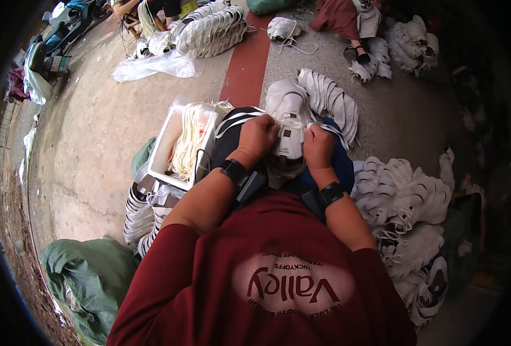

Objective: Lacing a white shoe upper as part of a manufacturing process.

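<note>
On my lap lies a white shoe upper [286, 99], toe pointing away, with white lace threaded across its throat. My left hand [258, 137] is closed at the upper's left side, pinching a white shoelace [238, 117] whose loose part loops out to the left. Opposite it, my right hand [319, 145] is also closed, on a lace end by the eyelets at the right side. The fingertips of both hands are partly hidden. The lace crosses the upper between the two hands. A row of nested white uppers [329, 102] lies just beyond my right hand.
Left of my lap stands a white foam box [164, 141] of cream laces [187, 141]. White uppers are heaped at right [405, 190] and stacked at lower left [138, 216], near a green sack [91, 282]. Farther off are a plastic sheet [160, 67], more uppers [212, 34] and a seated person [339, 23].
</note>
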Available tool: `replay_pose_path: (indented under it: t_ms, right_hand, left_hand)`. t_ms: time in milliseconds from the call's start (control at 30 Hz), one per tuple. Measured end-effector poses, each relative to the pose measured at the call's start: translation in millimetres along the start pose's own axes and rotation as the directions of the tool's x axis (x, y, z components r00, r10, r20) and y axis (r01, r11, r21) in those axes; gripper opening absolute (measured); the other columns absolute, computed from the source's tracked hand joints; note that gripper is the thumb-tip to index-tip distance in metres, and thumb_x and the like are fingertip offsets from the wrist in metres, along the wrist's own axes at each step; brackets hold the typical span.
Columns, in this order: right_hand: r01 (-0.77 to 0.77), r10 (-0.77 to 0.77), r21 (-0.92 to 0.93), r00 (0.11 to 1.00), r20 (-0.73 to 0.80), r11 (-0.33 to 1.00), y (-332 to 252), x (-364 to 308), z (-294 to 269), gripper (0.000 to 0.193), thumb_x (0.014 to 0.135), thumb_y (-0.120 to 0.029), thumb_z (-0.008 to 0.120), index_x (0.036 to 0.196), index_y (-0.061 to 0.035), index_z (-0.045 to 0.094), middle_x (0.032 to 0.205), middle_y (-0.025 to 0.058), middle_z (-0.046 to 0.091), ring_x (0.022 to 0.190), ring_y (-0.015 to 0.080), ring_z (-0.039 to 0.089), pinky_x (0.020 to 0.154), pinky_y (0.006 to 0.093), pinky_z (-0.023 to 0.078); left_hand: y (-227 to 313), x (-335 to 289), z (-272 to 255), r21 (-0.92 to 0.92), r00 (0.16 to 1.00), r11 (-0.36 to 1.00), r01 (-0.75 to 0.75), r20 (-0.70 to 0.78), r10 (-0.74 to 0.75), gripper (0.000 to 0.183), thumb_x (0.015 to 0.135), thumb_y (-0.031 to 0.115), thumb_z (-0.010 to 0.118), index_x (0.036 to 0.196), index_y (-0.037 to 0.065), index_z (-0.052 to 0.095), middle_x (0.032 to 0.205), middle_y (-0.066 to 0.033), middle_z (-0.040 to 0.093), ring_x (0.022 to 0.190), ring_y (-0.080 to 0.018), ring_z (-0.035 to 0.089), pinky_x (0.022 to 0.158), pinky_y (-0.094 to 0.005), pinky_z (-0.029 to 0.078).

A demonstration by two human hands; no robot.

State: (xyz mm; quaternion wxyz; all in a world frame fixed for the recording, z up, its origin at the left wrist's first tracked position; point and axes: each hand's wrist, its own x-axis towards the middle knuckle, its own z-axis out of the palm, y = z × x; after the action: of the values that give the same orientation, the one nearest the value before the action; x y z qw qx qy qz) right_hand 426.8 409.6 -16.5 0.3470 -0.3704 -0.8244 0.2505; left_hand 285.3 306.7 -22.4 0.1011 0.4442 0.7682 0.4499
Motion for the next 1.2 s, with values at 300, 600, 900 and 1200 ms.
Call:
replay_pose_path:
  t_ms: [300, 600, 900, 1200]
  right_hand:
    - [0.12, -0.091, -0.225, 0.987, 0.133, 0.967, -9, -8, -4, 0.013, 0.078, -0.005, 0.053, 0.083, 0.0063, 0.057, 0.078, 0.0231, 0.056, 0.08, 0.0373, 0.056, 0.071, 0.0431, 0.046]
    - [0.036, -0.033, -0.068, 0.999, 0.043, 0.997, -9, -12, 6, 0.009, 0.073, -0.007, 0.053, 0.072, 0.0013, 0.055, 0.074, 0.0222, 0.056, 0.077, 0.0387, 0.054, 0.071, 0.0454, 0.045]
    - [-0.018, 0.033, -0.217, 0.997, 0.064, 0.976, -6, -16, 4, 0.008, 0.071, -0.009, 0.057, 0.067, -0.002, 0.059, 0.07, 0.0144, 0.06, 0.077, 0.0312, 0.058, 0.067, 0.0417, 0.049]
    - [0.025, -0.342, 0.608, 0.845, 0.412, 0.793, -88, 20, -86, 0.032, 0.075, -0.033, 0.069, 0.074, -0.0008, 0.063, 0.067, 0.0078, 0.061, 0.066, 0.0196, 0.059, 0.06, 0.0319, 0.046]
  left_hand:
    - [11, 7, -6, 0.025, 0.987, 0.987, 0.157, 0.033, -0.157, 0.019, 0.077, 0.02, 0.067, 0.076, 0.001, 0.062, 0.068, -0.0173, 0.062, 0.066, -0.0334, 0.061, 0.061, -0.0387, 0.049]
    - [9, -5, -6, 0.352, 0.959, 0.893, -0.281, 0.149, 0.243, 0.012, 0.078, 0.013, 0.055, 0.076, 0.001, 0.054, 0.072, -0.0175, 0.058, 0.065, -0.0342, 0.06, 0.057, -0.0416, 0.05]
    - [1, -1, 0, 0.194, 0.979, 0.959, -0.204, 0.063, 0.196, 0.019, 0.085, 0.014, 0.051, 0.084, -0.001, 0.061, 0.079, -0.019, 0.061, 0.075, -0.0367, 0.059, 0.067, -0.0425, 0.047]
    - [5, -2, 1, 0.08, 0.972, 0.982, -0.172, 0.179, 0.155, 0.016, 0.085, 0.015, 0.053, 0.089, 0.001, 0.059, 0.085, -0.0201, 0.062, 0.077, -0.0369, 0.059, 0.066, -0.0405, 0.047]
